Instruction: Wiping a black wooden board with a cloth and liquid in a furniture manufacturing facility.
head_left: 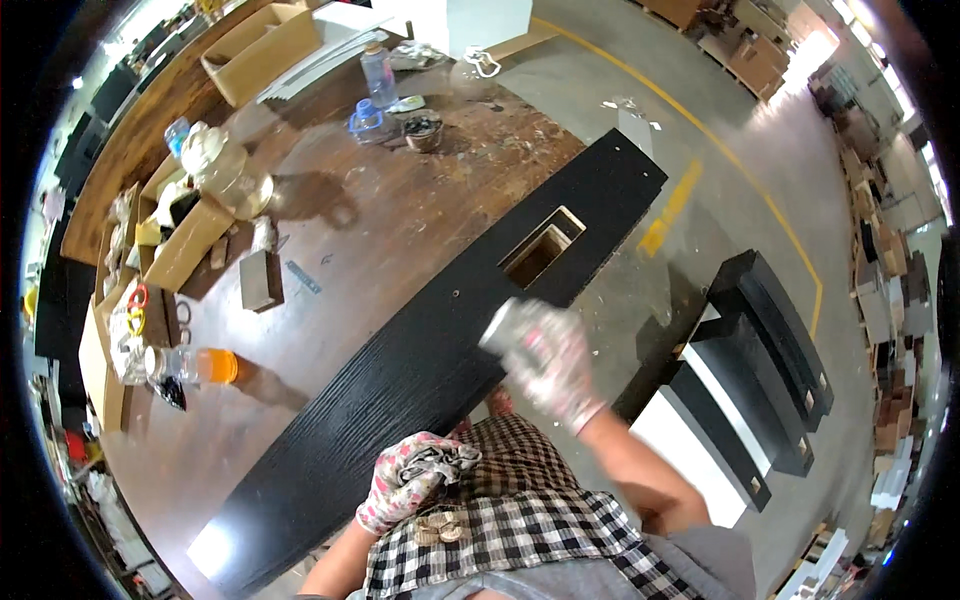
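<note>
A long black board [400,345] with visible grain lies diagonally across the table edge, a rectangular cutout [540,248] near its far end. Over its right edge, my right hand [548,360], in a flowered glove, is closed on a small greyish block [502,325] that looks like a sanding block; motion blurs it slightly. My left hand [400,485], gloved alike, grips a crumpled grey rag [445,460] by the board's near edge, in front of my checked apron [500,510].
The brown table [350,260] carries a bottle of orange liquid [205,366], a grey block [260,280], a glass jug [230,175], a clear bottle [378,75] and cardboard boxes [262,50]. Black curved panels [745,370] stand on the floor to the right.
</note>
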`<move>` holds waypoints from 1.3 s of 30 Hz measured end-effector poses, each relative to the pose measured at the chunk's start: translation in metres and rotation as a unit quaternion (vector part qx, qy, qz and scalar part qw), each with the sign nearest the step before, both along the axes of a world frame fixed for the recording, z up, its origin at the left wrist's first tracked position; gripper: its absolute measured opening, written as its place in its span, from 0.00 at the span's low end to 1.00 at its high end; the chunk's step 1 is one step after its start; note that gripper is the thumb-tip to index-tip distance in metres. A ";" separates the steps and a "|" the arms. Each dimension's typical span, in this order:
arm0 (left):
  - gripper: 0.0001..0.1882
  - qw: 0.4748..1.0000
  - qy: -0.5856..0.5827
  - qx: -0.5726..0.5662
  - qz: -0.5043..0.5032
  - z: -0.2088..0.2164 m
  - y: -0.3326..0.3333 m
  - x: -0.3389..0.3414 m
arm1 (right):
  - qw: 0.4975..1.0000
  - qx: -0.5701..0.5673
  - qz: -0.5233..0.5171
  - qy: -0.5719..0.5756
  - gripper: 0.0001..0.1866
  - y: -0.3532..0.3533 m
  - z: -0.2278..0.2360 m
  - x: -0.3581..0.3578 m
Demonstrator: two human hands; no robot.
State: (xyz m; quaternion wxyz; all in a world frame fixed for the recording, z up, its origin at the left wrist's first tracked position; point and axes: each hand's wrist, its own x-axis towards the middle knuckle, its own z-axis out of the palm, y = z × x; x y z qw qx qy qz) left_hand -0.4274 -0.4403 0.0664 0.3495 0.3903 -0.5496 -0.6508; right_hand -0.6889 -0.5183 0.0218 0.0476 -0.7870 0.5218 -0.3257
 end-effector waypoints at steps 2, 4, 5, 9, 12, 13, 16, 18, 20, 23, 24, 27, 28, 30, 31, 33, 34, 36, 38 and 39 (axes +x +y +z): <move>0.16 1.000 0.020 0.009 0.004 -0.010 0.015 0.002 | 0.981 0.046 0.115 -0.152 0.21 0.046 -0.024 0.048; 0.16 1.000 -0.022 0.011 0.003 -0.011 0.031 0.005 | 0.970 0.007 0.240 -0.046 0.16 0.060 -0.024 0.057; 0.16 0.999 -0.031 0.008 0.010 -0.005 0.037 0.005 | 0.942 0.203 0.183 -0.196 0.16 0.051 -0.019 0.050; 0.15 0.992 -0.082 0.066 0.067 -0.010 0.069 0.004 | 0.988 0.034 0.026 -0.151 0.25 -0.009 -0.006 -0.004; 0.16 0.987 -0.144 0.026 0.065 -0.022 0.089 -0.001 | 0.989 -0.035 0.142 -0.020 0.24 0.018 -0.003 0.032; 0.16 0.985 -0.161 0.021 0.058 -0.023 0.096 -0.001 | 0.976 0.013 0.186 -0.111 0.25 0.035 -0.001 0.064; 0.19 0.954 -0.292 -0.064 0.030 -0.041 0.116 0.001 | 0.916 -0.015 0.374 -0.141 0.17 0.064 -0.016 0.121; 0.22 0.918 -0.385 -0.098 -0.013 -0.035 0.126 0.010 | 0.926 -0.022 0.344 -0.157 0.12 0.066 -0.026 0.123; 0.22 0.912 -0.393 -0.110 0.024 -0.033 0.145 0.022 | 0.949 -0.014 0.301 -0.094 0.16 0.052 -0.003 0.099; 0.22 0.925 -0.361 -0.110 0.041 -0.043 0.163 0.035 | 0.945 -0.003 0.321 -0.054 0.21 0.046 0.002 0.081; 0.21 0.922 -0.354 -0.146 0.055 -0.049 0.169 0.041 | 0.936 0.004 0.346 -0.059 0.20 0.048 0.005 0.089; 0.21 0.929 -0.350 -0.112 0.036 -0.058 0.189 0.066 | 0.918 0.009 0.395 -0.039 0.19 0.074 0.011 0.144; 0.20 0.927 -0.352 -0.124 0.044 -0.063 0.197 0.078 | 0.910 0.012 0.412 -0.041 0.19 0.085 0.010 0.165; 0.20 0.923 -0.356 -0.134 0.058 -0.072 0.218 0.107 | 0.894 0.024 0.445 -0.036 0.18 0.107 0.012 0.209; 0.19 0.921 -0.348 -0.152 0.082 -0.075 0.231 0.124 | 0.891 0.026 0.452 -0.032 0.18 0.120 0.015 0.235; 0.19 0.920 -0.341 -0.160 0.112 -0.075 0.256 0.159 | 0.880 0.036 0.472 -0.030 0.16 0.150 0.015 0.283; 0.19 0.926 -0.329 -0.142 0.116 -0.072 0.268 0.178 | 0.872 0.038 0.486 -0.038 0.16 0.165 0.013 0.308; 0.18 0.929 -0.322 -0.122 0.137 -0.075 0.294 0.214 | 0.860 0.031 0.509 -0.023 0.14 0.196 0.016 0.359; 0.19 0.918 -0.353 -0.097 0.152 -0.079 0.319 0.242 | 0.850 0.039 0.525 0.011 0.12 0.221 0.017 0.410; 0.19 0.912 -0.374 -0.079 0.146 -0.082 0.329 0.254 | 0.842 0.036 0.537 -0.005 0.11 0.234 0.016 0.436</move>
